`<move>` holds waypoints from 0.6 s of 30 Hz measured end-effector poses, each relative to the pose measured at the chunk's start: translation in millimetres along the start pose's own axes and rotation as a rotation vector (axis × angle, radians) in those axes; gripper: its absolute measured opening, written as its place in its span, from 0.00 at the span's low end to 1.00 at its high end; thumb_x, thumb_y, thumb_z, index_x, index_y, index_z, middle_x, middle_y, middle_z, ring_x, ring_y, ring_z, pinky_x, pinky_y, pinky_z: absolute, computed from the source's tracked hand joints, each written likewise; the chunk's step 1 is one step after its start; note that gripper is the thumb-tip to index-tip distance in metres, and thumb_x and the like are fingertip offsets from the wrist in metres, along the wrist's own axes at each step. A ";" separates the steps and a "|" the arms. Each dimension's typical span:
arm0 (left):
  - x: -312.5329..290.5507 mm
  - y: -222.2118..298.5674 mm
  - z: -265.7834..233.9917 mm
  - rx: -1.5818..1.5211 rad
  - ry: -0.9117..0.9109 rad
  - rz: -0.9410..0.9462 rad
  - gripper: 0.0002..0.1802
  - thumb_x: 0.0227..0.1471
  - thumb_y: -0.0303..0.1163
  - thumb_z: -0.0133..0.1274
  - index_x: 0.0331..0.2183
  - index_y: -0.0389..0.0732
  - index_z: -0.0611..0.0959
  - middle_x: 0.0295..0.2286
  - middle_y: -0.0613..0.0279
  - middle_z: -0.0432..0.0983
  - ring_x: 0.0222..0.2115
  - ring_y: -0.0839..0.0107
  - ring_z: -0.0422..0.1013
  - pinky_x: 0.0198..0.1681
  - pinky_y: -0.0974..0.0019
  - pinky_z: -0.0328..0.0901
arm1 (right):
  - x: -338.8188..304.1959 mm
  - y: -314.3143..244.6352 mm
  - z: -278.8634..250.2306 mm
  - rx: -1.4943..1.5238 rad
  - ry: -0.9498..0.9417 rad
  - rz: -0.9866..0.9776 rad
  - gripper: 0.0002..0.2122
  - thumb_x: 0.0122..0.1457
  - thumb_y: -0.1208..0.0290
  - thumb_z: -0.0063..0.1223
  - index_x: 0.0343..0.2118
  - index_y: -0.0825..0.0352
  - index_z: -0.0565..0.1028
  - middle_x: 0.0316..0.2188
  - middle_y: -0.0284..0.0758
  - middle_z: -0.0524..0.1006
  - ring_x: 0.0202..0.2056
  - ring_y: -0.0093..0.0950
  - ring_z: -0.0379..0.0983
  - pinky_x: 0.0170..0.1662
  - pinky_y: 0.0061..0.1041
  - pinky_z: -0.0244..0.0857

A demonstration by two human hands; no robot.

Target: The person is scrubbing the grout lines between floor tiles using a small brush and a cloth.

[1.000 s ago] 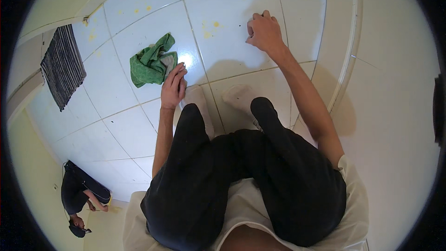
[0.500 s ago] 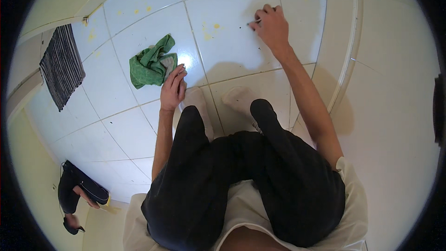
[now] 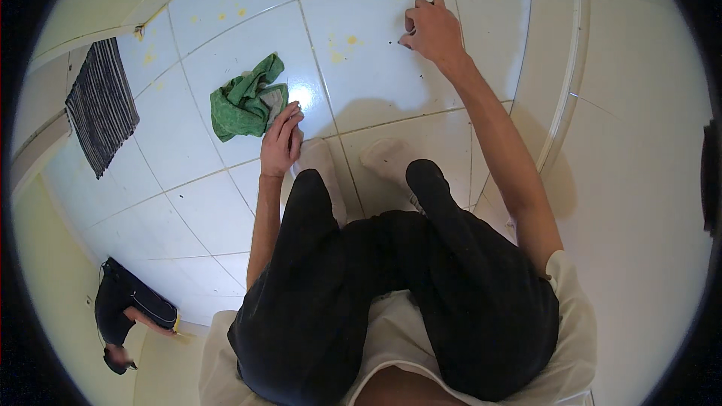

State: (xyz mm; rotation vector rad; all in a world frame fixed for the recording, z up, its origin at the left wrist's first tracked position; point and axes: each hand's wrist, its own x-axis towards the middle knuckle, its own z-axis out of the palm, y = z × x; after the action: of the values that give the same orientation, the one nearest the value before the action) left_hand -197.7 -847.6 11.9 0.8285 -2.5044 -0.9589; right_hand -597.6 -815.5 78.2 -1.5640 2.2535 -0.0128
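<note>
Two hands down on a spattered tile floor [image 3: 226,203].
My right hand [image 3: 430,30] pinches a small dark tool; my left hand [image 3: 280,139], loosely open, touches the green cloth [image 3: 244,101]; a slip could smear yellow spots [image 3: 342,49].

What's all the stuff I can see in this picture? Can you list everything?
green cloth: one, green, crumpled on the floor by the left hand
striped mat: one, dark with pale stripes, far left on the floor
floor tiles: many, white, with yellow spots near the top
door frame: one, white, right of the tiles
other person: one, in dark clothes, lower left
socks: two, white, on the person's feet
trousers: one pair, black
left hand: beside the cloth
right hand: fist pressed to the floor, holding something small that I cannot make out
</note>
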 end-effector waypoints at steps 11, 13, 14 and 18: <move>0.3 5.4 -1.5 -0.001 0.001 -0.003 0.18 0.48 0.17 0.54 0.44 0.36 0.79 0.53 0.54 0.73 0.50 0.56 0.74 0.52 0.59 0.70 | -3.7 -1.1 15.4 -0.051 0.256 -0.056 0.09 0.42 0.68 0.70 0.24 0.63 0.78 0.34 0.31 0.75 0.42 0.38 0.68 0.41 0.36 0.73; 1.7 6.8 -2.2 -0.011 -0.002 -0.013 0.18 0.49 0.17 0.54 0.44 0.36 0.79 0.53 0.54 0.74 0.50 0.56 0.74 0.52 0.59 0.70 | -1.5 -1.2 15.6 -0.045 0.216 -0.034 0.10 0.42 0.68 0.70 0.24 0.63 0.78 0.34 0.32 0.75 0.42 0.38 0.68 0.41 0.36 0.73; 2.7 5.7 -1.3 -0.008 0.000 -0.011 0.18 0.49 0.17 0.54 0.44 0.36 0.79 0.53 0.53 0.74 0.50 0.56 0.74 0.52 0.59 0.70 | -0.8 -1.3 15.9 -0.050 0.174 -0.021 0.10 0.41 0.68 0.71 0.24 0.63 0.78 0.35 0.32 0.75 0.42 0.39 0.68 0.41 0.37 0.73; 0.1 3.6 -0.8 -0.014 0.001 -0.008 0.18 0.49 0.17 0.53 0.45 0.37 0.79 0.53 0.54 0.74 0.50 0.56 0.74 0.52 0.59 0.70 | 0.7 -3.1 21.5 -0.060 0.317 -0.068 0.12 0.40 0.69 0.72 0.25 0.65 0.79 0.36 0.34 0.75 0.42 0.40 0.68 0.41 0.39 0.73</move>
State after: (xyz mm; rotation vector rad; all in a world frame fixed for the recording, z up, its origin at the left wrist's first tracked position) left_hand -198.8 -845.8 14.9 0.8351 -2.4929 -0.9769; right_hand -588.0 -812.8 58.9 -1.7759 2.4552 -0.2300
